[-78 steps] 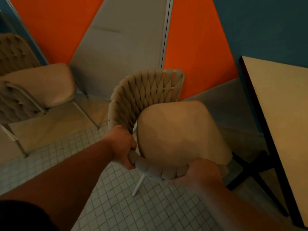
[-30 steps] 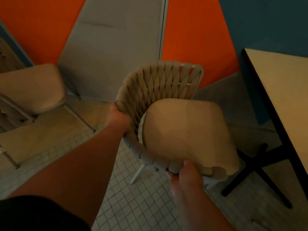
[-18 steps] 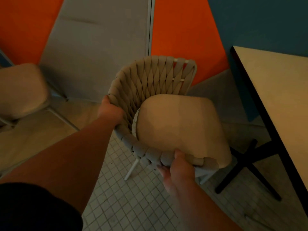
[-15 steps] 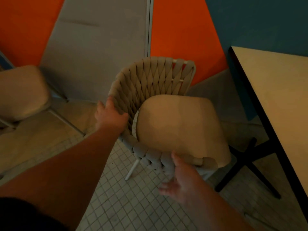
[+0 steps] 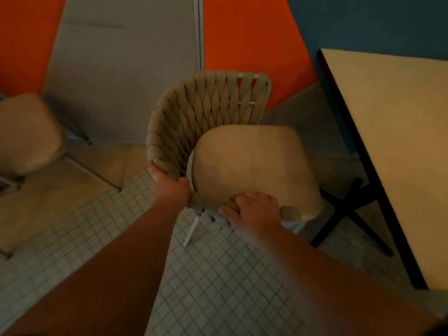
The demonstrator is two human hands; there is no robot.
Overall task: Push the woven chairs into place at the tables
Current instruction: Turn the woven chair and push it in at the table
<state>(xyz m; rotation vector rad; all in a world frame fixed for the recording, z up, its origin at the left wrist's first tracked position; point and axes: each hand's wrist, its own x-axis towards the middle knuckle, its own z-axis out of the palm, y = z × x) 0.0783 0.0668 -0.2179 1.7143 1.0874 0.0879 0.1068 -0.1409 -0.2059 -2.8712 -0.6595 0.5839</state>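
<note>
A beige woven chair (image 5: 208, 110) with a tan seat cushion stands in the middle of the view, its open side turned toward the table (image 5: 392, 151) on the right. My left hand (image 5: 171, 186) grips the near-left part of the curved woven backrest rim. My right hand (image 5: 254, 209) is closed over the near part of the same rim, close beside the left hand. The chair's seat corner sits next to the table's black cross-shaped base (image 5: 349, 209), a short way from the tabletop edge.
A second woven chair (image 5: 26, 134) with a tan cushion stands at the left. Orange, grey and blue wall panels (image 5: 126, 69) rise right behind the chair. The floor (image 5: 213, 275) is small square tile under my arms.
Both hands have shifted along the backrest rim toward me and closer together; the right hand, briefly off the rim, grips it again. The chair has turned slightly toward the table.
</note>
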